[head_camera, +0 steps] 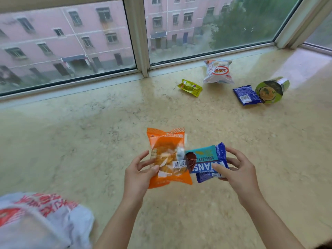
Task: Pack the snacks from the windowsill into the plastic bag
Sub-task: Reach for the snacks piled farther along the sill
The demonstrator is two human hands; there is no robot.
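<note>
Left hand (139,174) grips orange packet (166,157), right hand (237,169) blue packets (209,161) — plastic bag (41,221) contents unclear.

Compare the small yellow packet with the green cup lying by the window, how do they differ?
The yellow packet is a flat, sealed sachet; the green cup is a round, rigid container tipped on its side. The yellow packet is clearly smaller than the green cup. The yellow packet lies alone, while the green cup lies against a blue packet. Both rest on the windowsill, not yet packed.
</note>
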